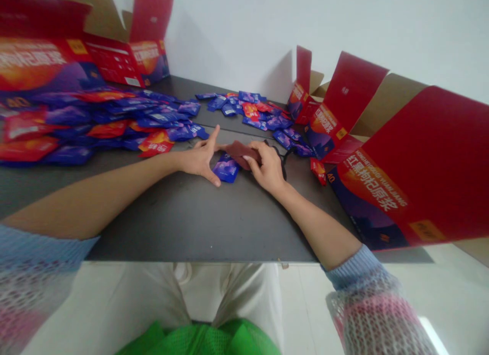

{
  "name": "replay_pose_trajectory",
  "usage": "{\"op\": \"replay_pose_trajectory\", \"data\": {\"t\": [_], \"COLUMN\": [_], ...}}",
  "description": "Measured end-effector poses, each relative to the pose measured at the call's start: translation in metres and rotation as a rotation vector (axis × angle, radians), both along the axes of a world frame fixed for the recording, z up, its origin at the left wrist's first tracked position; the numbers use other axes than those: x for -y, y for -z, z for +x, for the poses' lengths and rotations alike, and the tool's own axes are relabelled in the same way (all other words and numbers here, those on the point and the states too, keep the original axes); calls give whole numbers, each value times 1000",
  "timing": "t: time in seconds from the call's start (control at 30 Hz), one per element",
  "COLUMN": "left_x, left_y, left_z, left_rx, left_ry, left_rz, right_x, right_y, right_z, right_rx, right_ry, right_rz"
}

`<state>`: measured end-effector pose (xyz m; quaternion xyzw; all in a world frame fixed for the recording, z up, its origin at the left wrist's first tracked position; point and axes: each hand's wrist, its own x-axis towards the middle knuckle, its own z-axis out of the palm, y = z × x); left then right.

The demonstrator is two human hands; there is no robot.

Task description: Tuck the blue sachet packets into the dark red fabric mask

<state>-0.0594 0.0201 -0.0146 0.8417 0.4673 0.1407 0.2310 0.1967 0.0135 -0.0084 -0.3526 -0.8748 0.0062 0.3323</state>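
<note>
"Where are the hands?"

"Close together in the middle of the bench [191,217], but not clamped on one shared thing. The right hand [266,167] pinches a maroon piece [236,152], perhaps cloth, though the angle makes it hard to be sure. The left hand [199,160] is open, fingers spread, just beside that piece."

"And the blue-purple sachet [225,168]?"

"It lies flat on the bench between the hands, tucked against the maroon piece's lower edge."

"What else is nearby?"

"Black loop handles [281,159], possibly scissors, sit just past the right hand. A large heap of sachets [95,118] lies beyond the left hand, a smaller scatter of sachets [244,110] lies straight ahead, and opened red cartons [405,161] stand at both sides."
</note>
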Motion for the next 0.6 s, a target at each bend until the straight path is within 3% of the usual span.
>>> {"op": "replay_pose_trajectory", "data": {"t": [0.13,0.2,0.4,0.6], "left_x": [1,0,-3,-1], "left_y": [2,2,3,5], "left_z": [0,0,0,-2], "left_rx": [33,16,-33,57], "left_ry": [76,93,48,61], "left_rz": [61,77,38,69], "right_x": [13,16,11,1], "right_y": [-4,-6,-7,-7], "right_z": [-10,-13,-12,-5], "right_rx": [249,321,342,382], "right_ry": [-257,-283,-116,135], "right_rz": [-25,-34,-43,-39]}}
